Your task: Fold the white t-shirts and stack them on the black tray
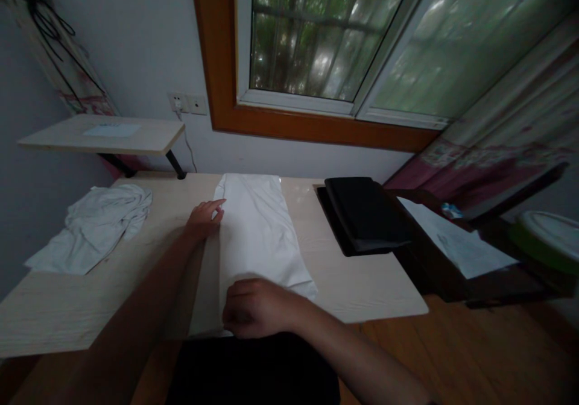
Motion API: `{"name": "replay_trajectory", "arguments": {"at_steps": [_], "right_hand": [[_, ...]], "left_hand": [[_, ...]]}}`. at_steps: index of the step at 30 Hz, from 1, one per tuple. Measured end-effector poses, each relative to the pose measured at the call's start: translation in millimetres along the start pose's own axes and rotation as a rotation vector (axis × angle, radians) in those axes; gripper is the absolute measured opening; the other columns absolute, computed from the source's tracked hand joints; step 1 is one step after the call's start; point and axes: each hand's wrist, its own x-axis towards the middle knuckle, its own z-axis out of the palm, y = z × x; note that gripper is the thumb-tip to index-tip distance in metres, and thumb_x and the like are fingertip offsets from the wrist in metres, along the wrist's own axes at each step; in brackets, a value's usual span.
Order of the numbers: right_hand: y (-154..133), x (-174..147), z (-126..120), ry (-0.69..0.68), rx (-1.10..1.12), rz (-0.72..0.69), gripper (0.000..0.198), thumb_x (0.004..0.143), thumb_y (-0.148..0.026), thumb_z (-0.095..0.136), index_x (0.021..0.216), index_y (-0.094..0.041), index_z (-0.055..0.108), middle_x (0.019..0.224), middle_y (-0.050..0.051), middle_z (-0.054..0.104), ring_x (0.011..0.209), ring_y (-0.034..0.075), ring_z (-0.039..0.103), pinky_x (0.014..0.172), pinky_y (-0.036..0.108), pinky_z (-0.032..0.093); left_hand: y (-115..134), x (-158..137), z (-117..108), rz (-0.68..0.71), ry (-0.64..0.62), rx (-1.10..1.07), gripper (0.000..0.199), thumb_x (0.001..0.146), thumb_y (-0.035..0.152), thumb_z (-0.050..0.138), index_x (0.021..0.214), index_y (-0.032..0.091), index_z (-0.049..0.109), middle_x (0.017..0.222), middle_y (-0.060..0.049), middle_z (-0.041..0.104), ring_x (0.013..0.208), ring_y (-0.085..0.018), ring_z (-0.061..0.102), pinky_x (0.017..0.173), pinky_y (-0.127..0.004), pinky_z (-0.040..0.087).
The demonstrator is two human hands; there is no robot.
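A white cloth (257, 230), folded into a long panel, lies on the pale wooden table in front of me. My left hand (207, 217) rests at its far left edge, fingers stretched out and their tips touching the fabric. Over the near left corner is my right hand (253, 307), its fingers curled closed on the cloth's edge; the fingertips are mostly hidden beneath the hand. Light creases run along the right side of the cloth. A second white cloth (102, 221) sits in a crumpled heap on the left of the table.
Black folders (366, 212) are stacked on the table's right. A raised shelf (104, 134) on black legs stands at the back left, with paper on it. Beyond the right edge are a dark stand with a paper sheet (452, 236) and a green-and-white container (547, 242).
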Motion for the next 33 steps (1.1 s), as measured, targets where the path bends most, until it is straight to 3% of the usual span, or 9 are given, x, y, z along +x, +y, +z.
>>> {"name": "replay_trajectory", "arguments": {"at_steps": [6, 9, 12, 15, 18, 22, 25, 29, 33], "right_hand": [[-8.5, 12.7, -4.2, 0.094, 0.099, 0.011, 0.017, 0.098, -0.035, 0.061, 0.098, -0.02, 0.068, 0.092, 0.004, 0.069, 0.085, 0.015, 0.064, 0.082, 0.028, 0.052], [-13.0, 26.1, 1.2, 0.124, 0.069, -0.027, 0.019, 0.099, -0.037, 0.059, 0.097, -0.02, 0.067, 0.092, 0.004, 0.07, 0.085, 0.014, 0.064, 0.08, 0.027, 0.051], [-17.4, 41.7, 12.2, 0.148, -0.011, -0.074, 0.024, 0.102, -0.039, 0.054, 0.096, -0.019, 0.067, 0.094, 0.004, 0.072, 0.086, 0.015, 0.064, 0.079, 0.027, 0.051], [-19.5, 53.4, 24.3, 0.099, -0.115, -0.076, 0.027, 0.103, -0.041, 0.053, 0.098, -0.021, 0.069, 0.098, 0.004, 0.074, 0.092, 0.015, 0.065, 0.081, 0.026, 0.05], [-17.5, 55.7, 29.7, -0.053, -0.191, -0.044, 0.025, 0.102, -0.039, 0.055, 0.101, -0.021, 0.071, 0.1, 0.003, 0.074, 0.091, 0.016, 0.066, 0.077, 0.026, 0.05], [-5.6, 42.4, 17.3, -0.174, -0.148, 0.0, 0.021, 0.101, -0.035, 0.058, 0.098, -0.021, 0.073, 0.094, 0.002, 0.073, 0.082, 0.014, 0.065, 0.072, 0.025, 0.048], [16.0, 22.0, -3.3, -0.005, -0.119, 0.126, 0.015, 0.099, -0.027, 0.06, 0.095, -0.019, 0.072, 0.09, 0.003, 0.071, 0.082, 0.014, 0.064, 0.077, 0.025, 0.048], [59.0, -16.6, -29.9, 0.267, -0.208, 0.426, 0.011, 0.098, -0.02, 0.06, 0.099, -0.018, 0.071, 0.095, 0.006, 0.067, 0.091, 0.017, 0.062, 0.084, 0.027, 0.048], [91.7, -55.7, -43.1, 0.318, -0.363, 0.652, 0.031, 0.094, -0.029, 0.067, 0.124, -0.019, 0.067, 0.111, 0.011, 0.063, 0.104, 0.024, 0.058, 0.096, 0.038, 0.047]], "left_hand": [[15.0, -17.0, -13.0, -0.26, -0.131, -0.357, 0.069, 0.087, 0.051, 0.061, 0.149, 0.023, 0.048, 0.081, 0.003, 0.064, 0.067, -0.016, 0.058, 0.069, -0.03, 0.047], [23.6, -21.7, -28.2, -0.321, -0.248, -0.658, 0.083, 0.083, 0.049, 0.067, 0.155, 0.021, 0.036, 0.076, 0.004, 0.062, 0.065, -0.016, 0.06, 0.065, -0.028, 0.047], [26.8, -23.9, -44.3, -0.351, -0.294, -0.893, 0.088, 0.082, 0.047, 0.069, 0.156, 0.021, 0.03, 0.087, -0.001, 0.068, 0.074, -0.019, 0.066, 0.068, -0.03, 0.05], [22.0, -27.9, -54.5, -0.372, -0.303, -0.904, 0.085, 0.081, 0.045, 0.07, 0.155, 0.022, 0.033, 0.094, -0.003, 0.069, 0.081, -0.021, 0.067, 0.071, -0.031, 0.052], [12.6, -36.3, -56.5, -0.398, -0.324, -0.8, 0.082, 0.081, 0.043, 0.071, 0.154, 0.025, 0.037, 0.086, 0.001, 0.065, 0.077, -0.018, 0.065, 0.069, -0.029, 0.05], [3.9, -50.7, -55.1, -0.41, -0.44, -0.704, 0.082, 0.077, 0.041, 0.074, 0.151, 0.024, 0.042, 0.086, 0.001, 0.063, 0.077, -0.018, 0.064, 0.071, -0.03, 0.051], [7.0, -59.2, -59.9, -0.447, -0.504, -0.753, 0.09, 0.078, 0.044, 0.073, 0.156, 0.024, 0.032, 0.092, -0.001, 0.065, 0.08, -0.02, 0.065, 0.073, -0.032, 0.052], [20.8, -68.1, -71.7, -0.482, -0.629, -0.803, 0.105, 0.078, 0.047, 0.075, 0.161, 0.025, 0.013, 0.1, -0.004, 0.067, 0.086, -0.024, 0.066, 0.075, -0.035, 0.051], [29.0, -78.4, -79.8, -0.395, -0.741, -0.745, 0.105, 0.079, 0.043, 0.075, 0.162, 0.026, 0.013, 0.091, 0.0, 0.063, 0.081, -0.021, 0.061, 0.07, -0.03, 0.046]]}}
